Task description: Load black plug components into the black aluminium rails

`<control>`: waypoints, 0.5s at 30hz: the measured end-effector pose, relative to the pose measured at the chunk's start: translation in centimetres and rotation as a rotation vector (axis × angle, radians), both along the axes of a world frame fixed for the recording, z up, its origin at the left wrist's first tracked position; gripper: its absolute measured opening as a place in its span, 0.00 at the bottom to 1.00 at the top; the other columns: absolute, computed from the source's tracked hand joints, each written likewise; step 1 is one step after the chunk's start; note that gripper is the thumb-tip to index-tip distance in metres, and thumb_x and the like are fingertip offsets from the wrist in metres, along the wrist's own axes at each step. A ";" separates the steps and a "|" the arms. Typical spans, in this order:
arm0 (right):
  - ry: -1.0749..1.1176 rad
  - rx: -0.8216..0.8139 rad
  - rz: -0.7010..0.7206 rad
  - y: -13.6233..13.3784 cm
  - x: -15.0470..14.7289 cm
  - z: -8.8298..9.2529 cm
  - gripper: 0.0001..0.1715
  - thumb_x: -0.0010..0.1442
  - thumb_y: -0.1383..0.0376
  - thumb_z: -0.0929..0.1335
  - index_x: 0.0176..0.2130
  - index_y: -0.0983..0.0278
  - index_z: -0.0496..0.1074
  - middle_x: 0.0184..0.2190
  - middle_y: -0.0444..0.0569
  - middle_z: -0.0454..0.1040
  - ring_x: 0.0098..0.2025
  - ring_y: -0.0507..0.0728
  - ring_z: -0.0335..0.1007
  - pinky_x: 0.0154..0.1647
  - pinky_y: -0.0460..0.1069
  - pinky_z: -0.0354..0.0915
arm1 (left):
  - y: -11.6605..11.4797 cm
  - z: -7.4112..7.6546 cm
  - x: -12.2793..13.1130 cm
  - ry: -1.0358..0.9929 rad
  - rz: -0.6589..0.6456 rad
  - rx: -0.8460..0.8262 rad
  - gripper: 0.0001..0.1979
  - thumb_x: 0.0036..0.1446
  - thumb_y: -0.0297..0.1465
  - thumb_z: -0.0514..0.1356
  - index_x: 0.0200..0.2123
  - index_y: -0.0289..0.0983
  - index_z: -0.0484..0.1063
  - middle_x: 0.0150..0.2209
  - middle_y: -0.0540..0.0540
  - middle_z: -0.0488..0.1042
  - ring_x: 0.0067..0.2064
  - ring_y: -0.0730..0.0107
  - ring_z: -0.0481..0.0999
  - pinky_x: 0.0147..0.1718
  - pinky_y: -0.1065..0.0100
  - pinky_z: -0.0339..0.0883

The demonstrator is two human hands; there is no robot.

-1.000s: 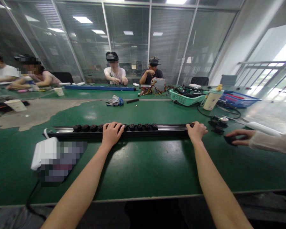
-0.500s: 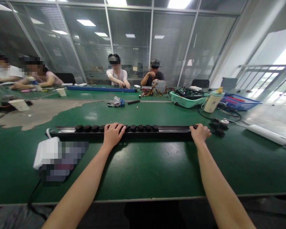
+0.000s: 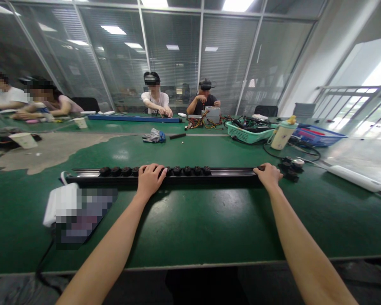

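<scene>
A long black power strip [image 3: 231, 176] with a metal rail and a row of round black sockets [image 3: 187, 170] lies across the green table [image 3: 197, 224] in front of me. My left hand [image 3: 151, 180] holds it from above near the middle, with the fingers curled over its far side and some sockets hidden beneath. Near the strip's right end, my right hand [image 3: 268, 175] grips it. The strip's left end reaches a pixelated white and dark object [image 3: 79, 214].
Black parts [image 3: 290, 169] and a white tube [image 3: 352, 178] lie to the right. Farther off are a green basket of cables [image 3: 249, 132], a bottle [image 3: 283, 136], a blue basket [image 3: 322, 136], and gloves [image 3: 154, 136]. Several people sit across the table [image 3: 155, 95].
A person's hand and sleeve at the right edge have left the view. My right hand sits slightly farther right along the strip. My left hand stays in place.
</scene>
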State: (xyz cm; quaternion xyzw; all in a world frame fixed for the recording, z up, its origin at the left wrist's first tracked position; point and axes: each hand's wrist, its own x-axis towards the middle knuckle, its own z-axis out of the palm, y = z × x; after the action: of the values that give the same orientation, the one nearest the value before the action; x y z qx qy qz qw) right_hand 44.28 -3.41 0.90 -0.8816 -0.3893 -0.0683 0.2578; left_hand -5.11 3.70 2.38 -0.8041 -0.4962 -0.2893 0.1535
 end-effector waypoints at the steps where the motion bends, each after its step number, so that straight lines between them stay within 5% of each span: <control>1: -0.009 0.003 0.020 -0.1 0.2 -0.1 0.24 0.58 0.54 0.67 0.48 0.65 0.76 0.45 0.60 0.74 0.48 0.68 0.65 0.51 0.61 0.58 | 0.0 0.0 0.0 -0.005 -0.002 -0.002 0.23 0.72 0.44 0.46 0.48 0.43 0.78 0.48 0.39 0.79 0.52 0.53 0.74 0.57 0.49 0.55; 15: -0.065 -0.035 0.056 -0.8 2.2 -0.2 0.26 0.61 0.54 0.65 0.51 0.66 0.77 0.48 0.63 0.73 0.49 0.68 0.64 0.50 0.60 0.57 | 0.0 -0.1 0.1 0.026 0.017 0.006 0.21 0.72 0.44 0.47 0.48 0.44 0.78 0.48 0.41 0.79 0.53 0.54 0.74 0.56 0.50 0.56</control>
State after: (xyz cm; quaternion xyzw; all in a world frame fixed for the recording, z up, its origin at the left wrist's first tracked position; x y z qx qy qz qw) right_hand 46.44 -4.22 0.67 -0.8721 -0.4230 -0.0829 0.2316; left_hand -4.98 3.74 2.32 -0.8029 -0.5003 -0.2791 0.1647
